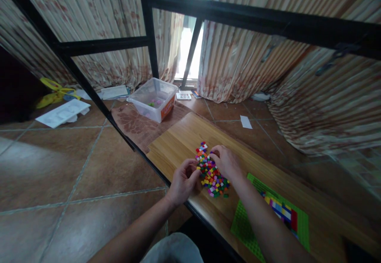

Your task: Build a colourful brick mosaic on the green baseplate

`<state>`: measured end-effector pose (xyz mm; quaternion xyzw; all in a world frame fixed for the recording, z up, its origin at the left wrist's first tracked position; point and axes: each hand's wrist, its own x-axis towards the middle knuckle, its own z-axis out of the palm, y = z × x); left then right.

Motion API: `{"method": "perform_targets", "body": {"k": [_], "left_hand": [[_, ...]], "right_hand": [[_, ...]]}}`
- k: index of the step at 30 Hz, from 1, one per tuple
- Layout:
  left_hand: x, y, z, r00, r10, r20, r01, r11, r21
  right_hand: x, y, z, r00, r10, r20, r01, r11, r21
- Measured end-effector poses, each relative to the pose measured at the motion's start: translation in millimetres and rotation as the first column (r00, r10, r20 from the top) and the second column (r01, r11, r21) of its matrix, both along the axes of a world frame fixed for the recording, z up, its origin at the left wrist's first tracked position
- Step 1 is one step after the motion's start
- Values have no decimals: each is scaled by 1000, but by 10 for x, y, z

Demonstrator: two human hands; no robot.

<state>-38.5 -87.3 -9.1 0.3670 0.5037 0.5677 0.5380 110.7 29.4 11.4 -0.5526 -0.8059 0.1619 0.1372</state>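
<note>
A loose pile of small colourful toy bricks [212,177] lies on the wooden bench top between my two hands. At its left edge, my left hand [184,179] is curled, thumb and fingertips closed about a small yellow brick [198,168]. My right hand [225,162] reaches over the pile's upper right side with bent fingers pinched together; what they hold is too small to name. Under my right forearm lies a green studded baseplate [303,225], partly hidden. Red, blue, white and yellow bricks [281,209] are set on it in rows.
The narrow wooden bench [184,130] has a dark metal frame [104,112] along its left side. Beyond it, a clear plastic box [153,96] stands on a brown mat [131,130]. Papers [246,122] and a white tray [62,112] lie on the tiled floor, near curtains [238,64].
</note>
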Motion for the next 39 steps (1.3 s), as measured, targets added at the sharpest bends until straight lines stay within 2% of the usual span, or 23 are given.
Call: {"method": "perform_targets", "body": {"k": [3, 5, 8, 10, 15, 19, 22, 24, 25, 27, 29, 31, 33, 36, 39], "left_hand": [[-29, 13, 52, 999, -22, 24, 23, 999, -22], [-37, 11, 108, 997, -20, 77, 26, 997, -70], [0, -40, 219, 981, -24, 194, 50, 990, -134], [52, -114, 295, 969, -64, 237, 100, 984, -146], [177, -355, 420, 967, -119, 225, 160, 972, -174], [229, -468, 419, 954, -138, 268, 199, 957, -214], [250, -489, 381, 947, -128, 295, 200, 952, -231], [249, -479, 355, 943, -119, 312, 198, 951, -237], [242, -468, 345, 943, -110, 315, 192, 951, -243], [215, -434, 333, 948, -73, 311, 159, 952, -261], [178, -391, 334, 947, -29, 319, 124, 951, -282], [142, -348, 346, 936, 3, 351, 107, 950, -294], [115, -316, 369, 920, 21, 392, 105, 949, -297], [97, -295, 405, 897, 32, 441, 111, 949, -296], [94, -294, 420, 883, 25, 468, 135, 943, -305]], "right_hand": [[-3, -68, 96, 991, -67, -119, 64, 997, -35], [-21, -210, 172, 944, -146, -294, 128, 988, -82], [-88, -591, 239, 765, -247, -595, 149, 966, -209], [-144, -896, 233, 639, -302, -708, 121, 948, -295], [-188, -1432, 158, 397, -518, -758, 172, 853, -493], [-143, -1570, 142, 272, -599, -753, 159, 800, -579], [-124, -1599, 114, 216, -619, -755, 142, 785, -603], [-105, -1567, 93, 239, -612, -754, 146, 790, -595], [-89, -1529, 88, 281, -592, -755, 162, 805, -571], [-41, -1405, 89, 425, -511, -747, 227, 859, -458], [17, -1237, 93, 609, -385, -694, 286, 922, -260], [70, -1065, 77, 768, -274, -579, 274, 958, -90], [106, -929, 32, 870, -207, -448, 237, 971, 12], [132, -834, -54, 933, -141, -331, 186, 977, 107], [134, -860, -72, 937, -113, -331, 177, 969, 170]]}}
